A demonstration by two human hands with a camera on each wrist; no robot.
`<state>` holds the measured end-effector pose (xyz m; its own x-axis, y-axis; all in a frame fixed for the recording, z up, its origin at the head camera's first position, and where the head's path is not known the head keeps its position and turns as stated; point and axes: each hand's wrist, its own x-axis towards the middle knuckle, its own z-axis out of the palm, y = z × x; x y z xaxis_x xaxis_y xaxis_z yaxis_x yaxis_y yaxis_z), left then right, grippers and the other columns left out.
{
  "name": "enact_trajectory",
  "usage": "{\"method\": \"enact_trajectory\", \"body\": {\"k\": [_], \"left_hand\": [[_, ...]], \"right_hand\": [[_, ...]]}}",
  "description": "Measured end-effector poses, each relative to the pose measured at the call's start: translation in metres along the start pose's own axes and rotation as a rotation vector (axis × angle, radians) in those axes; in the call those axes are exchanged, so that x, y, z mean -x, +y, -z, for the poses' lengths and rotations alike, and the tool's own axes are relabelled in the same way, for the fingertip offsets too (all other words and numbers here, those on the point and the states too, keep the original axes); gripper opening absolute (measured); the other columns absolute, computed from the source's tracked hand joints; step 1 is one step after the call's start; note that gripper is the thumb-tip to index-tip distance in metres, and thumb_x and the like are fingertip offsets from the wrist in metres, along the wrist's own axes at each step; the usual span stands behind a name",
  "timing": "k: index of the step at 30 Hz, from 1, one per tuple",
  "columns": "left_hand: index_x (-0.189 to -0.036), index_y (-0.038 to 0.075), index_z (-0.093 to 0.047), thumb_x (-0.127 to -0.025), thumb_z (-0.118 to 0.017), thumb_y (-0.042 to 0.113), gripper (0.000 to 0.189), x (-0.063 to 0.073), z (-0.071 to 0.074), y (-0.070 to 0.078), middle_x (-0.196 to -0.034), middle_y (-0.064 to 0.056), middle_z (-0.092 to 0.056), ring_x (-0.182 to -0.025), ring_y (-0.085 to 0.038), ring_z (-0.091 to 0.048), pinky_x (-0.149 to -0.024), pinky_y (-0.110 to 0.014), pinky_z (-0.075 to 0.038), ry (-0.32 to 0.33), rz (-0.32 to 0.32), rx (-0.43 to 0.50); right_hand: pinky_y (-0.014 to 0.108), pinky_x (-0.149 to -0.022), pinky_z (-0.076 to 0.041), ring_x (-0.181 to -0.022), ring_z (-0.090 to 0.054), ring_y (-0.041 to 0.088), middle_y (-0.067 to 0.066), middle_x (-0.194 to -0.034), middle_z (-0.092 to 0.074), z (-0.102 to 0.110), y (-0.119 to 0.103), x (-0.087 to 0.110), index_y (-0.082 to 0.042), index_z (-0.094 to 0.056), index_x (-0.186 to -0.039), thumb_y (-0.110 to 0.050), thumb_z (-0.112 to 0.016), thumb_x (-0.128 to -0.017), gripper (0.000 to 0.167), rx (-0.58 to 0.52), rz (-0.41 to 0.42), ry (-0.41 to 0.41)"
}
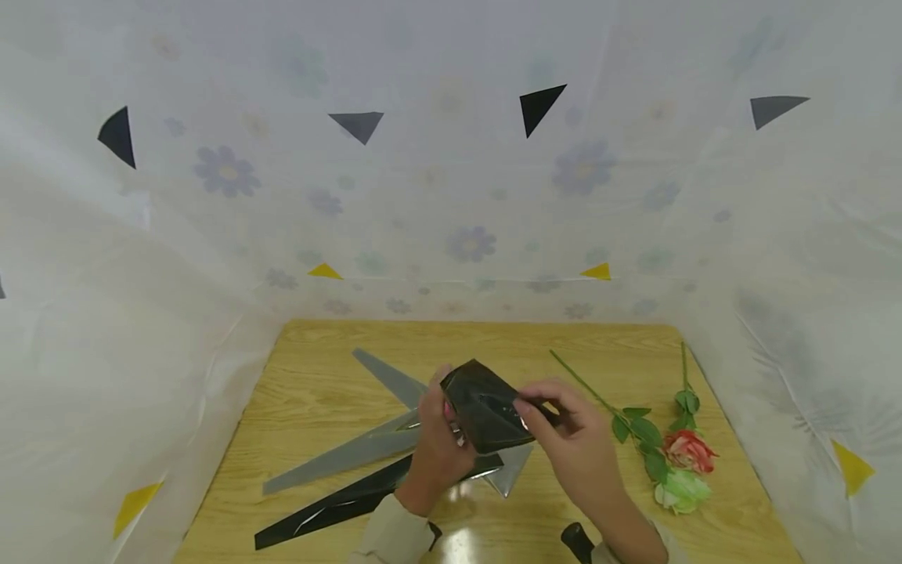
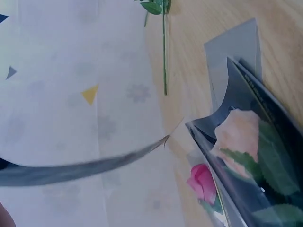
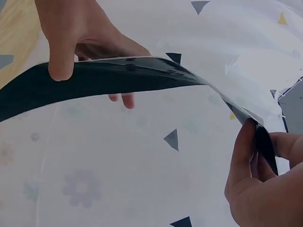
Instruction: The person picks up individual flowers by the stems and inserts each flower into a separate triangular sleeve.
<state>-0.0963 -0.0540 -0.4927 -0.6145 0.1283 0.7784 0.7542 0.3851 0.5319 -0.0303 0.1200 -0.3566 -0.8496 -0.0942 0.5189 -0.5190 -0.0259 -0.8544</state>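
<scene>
A black wrapper (image 1: 479,407) is held in the air above the middle of the worktop (image 1: 303,376), between the two hands. By the left hand (image 1: 437,442), it is gripped with the thumb laid on one face and the fingers behind the other, as is shown in the right wrist view. Its narrow end is pinched between the thumb and fingers of the right hand (image 1: 574,435). No lettering can be made out on it.

Beneath and to the left, one grey wrapper (image 1: 391,376), another grey wrapper (image 1: 331,460) and a second black wrapper (image 1: 338,505) are fanned out on the worktop, their ends partly hidden by the left hand. In the left wrist view, a peach rose (image 2: 239,137) is enclosed by a dark wrapper (image 2: 236,92), along whose edge a line of small light lettering (image 2: 256,92) is printed, too fine and blurred to be read. A pink rose (image 2: 202,183) is seen just beside it.

On the right of the worktop, a red rose (image 1: 689,452) and a pale green rose (image 1: 681,492) are laid touching, their stems pointed away from the person. The surrounding cloth (image 1: 451,180) is printed with flowers and marked with black, grey and yellow triangles.
</scene>
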Motion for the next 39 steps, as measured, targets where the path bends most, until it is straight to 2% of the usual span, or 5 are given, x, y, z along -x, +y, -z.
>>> {"method": "enact_trajectory", "body": {"k": [5,13,17,24,39], "left_hand": [[-0.139,-0.005,-0.025,-0.084,-0.048,0.011,0.062,0.004,0.017,0.002,-0.135,-0.021,-0.037,-0.123,-0.036,-0.036,-0.097,-0.05,-0.018,0.033,-0.072,-0.141],[-0.12,-0.012,-0.033,-0.082,-0.052,0.012,0.049,-0.003,0.032,-0.011,-0.112,-0.025,-0.051,-0.099,-0.037,-0.049,-0.081,-0.047,-0.032,0.126,-0.377,-0.216],[-0.119,-0.012,-0.038,-0.083,-0.054,0.015,0.048,0.004,0.039,-0.016,-0.108,-0.024,-0.052,-0.094,-0.035,-0.049,-0.079,-0.046,-0.035,0.093,-0.405,-0.253],[-0.133,0.001,-0.041,-0.088,-0.042,0.022,0.049,0.027,0.053,-0.025,-0.116,-0.015,-0.049,-0.097,-0.029,-0.047,-0.081,-0.05,-0.03,-0.142,-0.223,-0.45],[-0.142,0.017,-0.031,-0.066,-0.076,0.021,0.089,0.083,0.048,-0.044,-0.126,-0.006,-0.042,-0.112,-0.026,-0.042,-0.09,-0.047,-0.034,-0.583,0.129,-0.601]], "right_hand": [[0.025,-0.07,-0.051,-0.092,-0.059,0.02,0.015,-0.1,-0.058,0.008,-0.006,0.001,0.006,-0.06,-0.1,0.011,-0.058,-0.084,0.017,-0.023,-0.044,-0.007],[0.023,-0.07,-0.051,-0.097,-0.059,0.016,0.014,-0.107,-0.056,0.024,0.006,0.007,0.003,-0.06,-0.104,0.001,-0.061,-0.086,0.019,0.075,-0.2,0.021],[0.025,-0.07,-0.051,-0.095,-0.059,0.016,0.011,-0.105,-0.058,0.031,0.019,0.01,-0.001,-0.062,-0.104,-0.007,-0.064,-0.085,0.02,0.14,-0.314,0.052],[0.024,-0.071,-0.051,-0.092,-0.058,0.012,0.005,-0.101,-0.059,0.043,0.054,0.015,-0.006,-0.064,-0.097,-0.02,-0.065,-0.086,0.018,0.275,-0.39,0.031],[0.022,-0.061,-0.049,-0.072,-0.059,0.009,-0.004,-0.077,-0.061,0.05,0.138,0.051,-0.01,-0.066,-0.089,-0.026,-0.075,-0.076,0.023,0.602,-0.439,0.022]]}}
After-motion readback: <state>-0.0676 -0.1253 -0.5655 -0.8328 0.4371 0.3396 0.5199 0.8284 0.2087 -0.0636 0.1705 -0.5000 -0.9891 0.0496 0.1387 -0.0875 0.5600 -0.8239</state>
